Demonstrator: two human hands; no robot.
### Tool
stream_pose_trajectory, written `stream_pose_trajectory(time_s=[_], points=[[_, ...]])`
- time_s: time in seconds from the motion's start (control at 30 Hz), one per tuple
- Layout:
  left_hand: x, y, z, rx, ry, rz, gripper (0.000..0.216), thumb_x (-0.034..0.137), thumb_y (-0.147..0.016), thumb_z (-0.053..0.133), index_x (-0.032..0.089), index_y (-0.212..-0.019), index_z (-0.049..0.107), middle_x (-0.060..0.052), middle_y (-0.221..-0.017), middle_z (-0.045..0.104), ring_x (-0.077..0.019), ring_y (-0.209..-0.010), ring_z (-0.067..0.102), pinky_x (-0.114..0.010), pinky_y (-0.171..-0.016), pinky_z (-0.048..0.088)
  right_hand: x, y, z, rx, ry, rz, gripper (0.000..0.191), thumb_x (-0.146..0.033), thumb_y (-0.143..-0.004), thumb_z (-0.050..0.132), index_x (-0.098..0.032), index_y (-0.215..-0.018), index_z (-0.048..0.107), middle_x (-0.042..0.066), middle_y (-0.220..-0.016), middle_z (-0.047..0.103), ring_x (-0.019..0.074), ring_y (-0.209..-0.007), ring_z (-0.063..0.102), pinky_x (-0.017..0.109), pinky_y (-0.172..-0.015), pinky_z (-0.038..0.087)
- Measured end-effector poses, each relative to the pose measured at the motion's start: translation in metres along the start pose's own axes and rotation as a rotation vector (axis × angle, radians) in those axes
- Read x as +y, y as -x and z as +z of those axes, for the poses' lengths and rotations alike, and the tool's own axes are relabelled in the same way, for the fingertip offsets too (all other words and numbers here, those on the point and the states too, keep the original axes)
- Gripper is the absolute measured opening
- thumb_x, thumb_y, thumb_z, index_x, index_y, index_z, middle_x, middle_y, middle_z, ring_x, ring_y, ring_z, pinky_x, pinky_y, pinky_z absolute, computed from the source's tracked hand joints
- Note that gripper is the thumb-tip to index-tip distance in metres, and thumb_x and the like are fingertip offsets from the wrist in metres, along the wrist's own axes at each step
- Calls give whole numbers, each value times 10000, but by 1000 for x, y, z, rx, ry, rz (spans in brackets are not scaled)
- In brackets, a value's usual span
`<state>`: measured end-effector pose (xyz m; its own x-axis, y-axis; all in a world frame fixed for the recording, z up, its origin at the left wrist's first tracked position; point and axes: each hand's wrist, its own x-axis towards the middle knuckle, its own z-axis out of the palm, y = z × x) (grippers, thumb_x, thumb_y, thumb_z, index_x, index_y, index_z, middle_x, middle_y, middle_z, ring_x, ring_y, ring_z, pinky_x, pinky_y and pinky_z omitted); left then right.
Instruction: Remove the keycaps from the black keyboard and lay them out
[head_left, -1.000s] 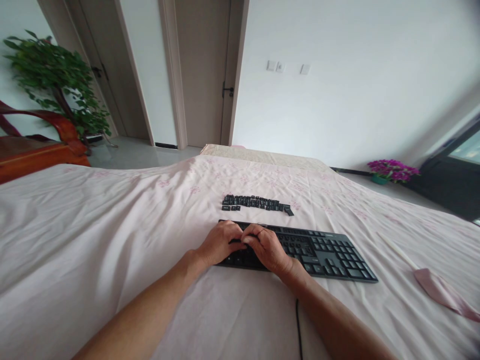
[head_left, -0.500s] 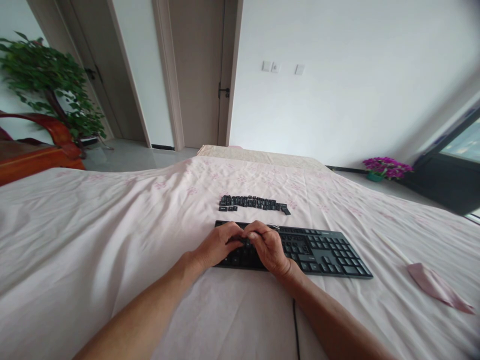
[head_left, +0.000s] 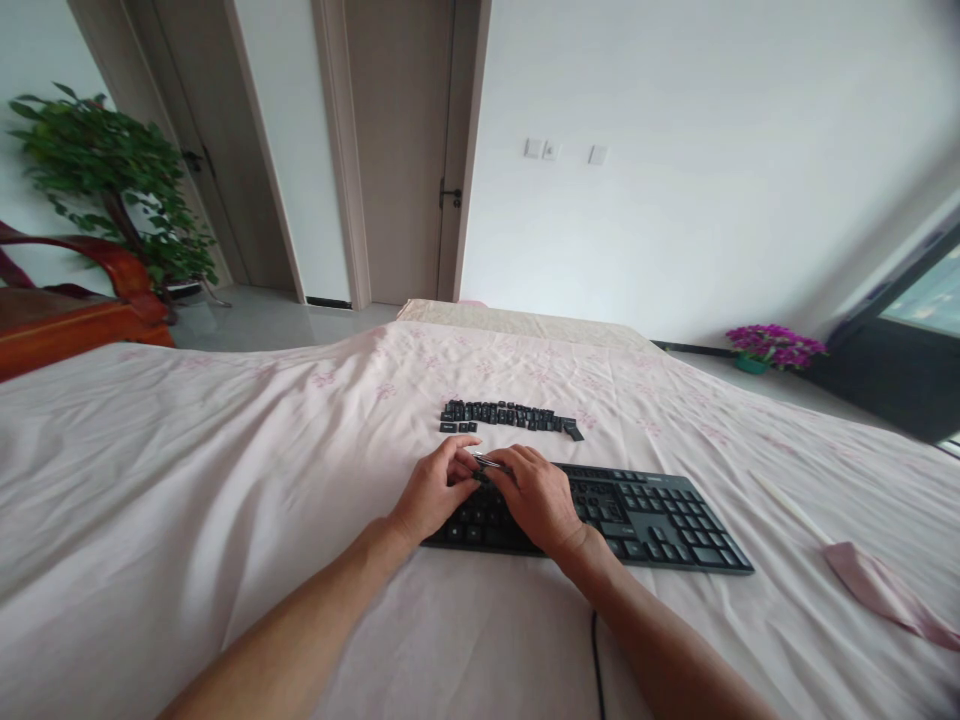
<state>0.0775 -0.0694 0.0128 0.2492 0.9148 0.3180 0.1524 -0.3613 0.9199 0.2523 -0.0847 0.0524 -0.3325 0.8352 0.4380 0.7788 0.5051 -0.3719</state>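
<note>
A black keyboard (head_left: 690, 520) lies on the pale pink cloth, with bare sockets showing where some of its keys are off. My right hand (head_left: 536, 495) rests over its middle, closed around a thin silvery metal tool (head_left: 489, 461) that points left. My left hand (head_left: 435, 490) is at the keyboard's left part, its fingertips curled in around the tool's tip. Whatever sits between those fingertips is too small to make out. Just beyond the keyboard, loose black keycaps (head_left: 510, 414) are lined up in rows.
From the near side of the keyboard a black cable (head_left: 597, 660) runs toward me. A pale stick with pink fabric (head_left: 874, 590) lies on the cloth (head_left: 225, 520) at right. Farther off stand a wooden armchair (head_left: 127, 280), a leafy plant (head_left: 112, 160) and purple flowers (head_left: 776, 345).
My right hand has turned the metal tool from pointing back over the hand to pointing left at my left fingertips. My left index finger has lifted and straightened. The view has shifted slightly.
</note>
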Motion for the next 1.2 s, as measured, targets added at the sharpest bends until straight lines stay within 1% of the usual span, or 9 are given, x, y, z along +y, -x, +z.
stream_pose_trajectory(time_s=[0.1, 0.27, 0.3, 0.43, 0.5, 0.6, 0.73, 1.0, 1.2], points=[[0, 0, 0, 13, 16, 4, 470, 124, -742, 621, 221, -1184, 493, 2, -897, 588, -95, -726, 618, -233, -716, 518, 1, 0, 5, -39, 38, 55, 114, -342, -855, 591, -266, -887, 670, 16, -860, 694, 195, -843, 616, 277, -716, 427], [-1, 0, 1, 45, -37, 23, 540, 120, -730, 639, 238, -1231, 474, -14, -949, 610, -115, -772, 633, -256, -750, 530, 9, -8, 9, -69, -15, 132, 107, -308, -817, 616, -268, -869, 701, 10, -851, 716, 203, -815, 641, 275, -690, 428], [-2, 0, 1, 83, -69, 40, 545, 121, -734, 636, 243, -1240, 473, -21, -980, 613, -124, -804, 635, -272, -780, 529, 13, -12, 8, -78, -27, 149, 112, -313, -814, 617, -272, -867, 707, 7, -848, 720, 204, -808, 646, 275, -686, 430], [-10, -1, -3, 320, -284, 94, 460, 114, -772, 573, 248, -1208, 510, -36, -1055, 614, -165, -937, 612, -346, -901, 489, 31, -39, 8, -83, 5, 239, 132, -346, -810, 609, -299, -849, 726, -8, -823, 728, 205, -795, 656, 273, -666, 421], [-14, -2, -6, 378, -357, 95, 420, 95, -780, 537, 242, -1174, 529, -38, -1068, 613, -173, -969, 601, -355, -914, 480, 41, -53, 11, -91, 60, 311, 144, -364, -794, 614, -297, -839, 733, 2, -802, 725, 207, -778, 653, 266, -625, 402], [-18, -3, -9, 382, -400, 99, 403, 67, -776, 507, 235, -1140, 550, -39, -1086, 606, -174, -1000, 592, -346, -921, 477, 51, -69, 19, -135, 115, 375, 160, -374, -773, 614, -290, -832, 737, 10, -797, 719, 202, -761, 645, 254, -588, 379], [-19, -4, -10, 371, -415, 108, 389, 57, -768, 499, 234, -1106, 574, -34, -1060, 612, -173, -984, 594, -338, -915, 478, 56, -79, 31, -162, 173, 381, 178, -380, -782, 589, -308, -854, 735, 10, -840, 719, 209, -814, 643, 258, -607, 378], [-18, -5, -10, 336, -431, 87, 335, 50, -770, 485, 225, -1023, 617, -25, -1013, 622, -171, -986, 575, -337, -933, 450, 57, -87, 42, -201, 223, 417, 206, -386, -791, 569, -301, -867, 741, 24, -887, 716, 210, -866, 636, 252, -658, 393], [-17, -6, -10, 332, -420, 89, 305, 38, -764, 482, 220, -956, 635, -21, -987, 629, -170, -986, 576, -338, -936, 445, 56, -88, 43, -216, 237, 419, 199, -353, -803, 562, -292, -871, 739, 33, -911, 716, 214, -891, 632, 256, -684, 391]])
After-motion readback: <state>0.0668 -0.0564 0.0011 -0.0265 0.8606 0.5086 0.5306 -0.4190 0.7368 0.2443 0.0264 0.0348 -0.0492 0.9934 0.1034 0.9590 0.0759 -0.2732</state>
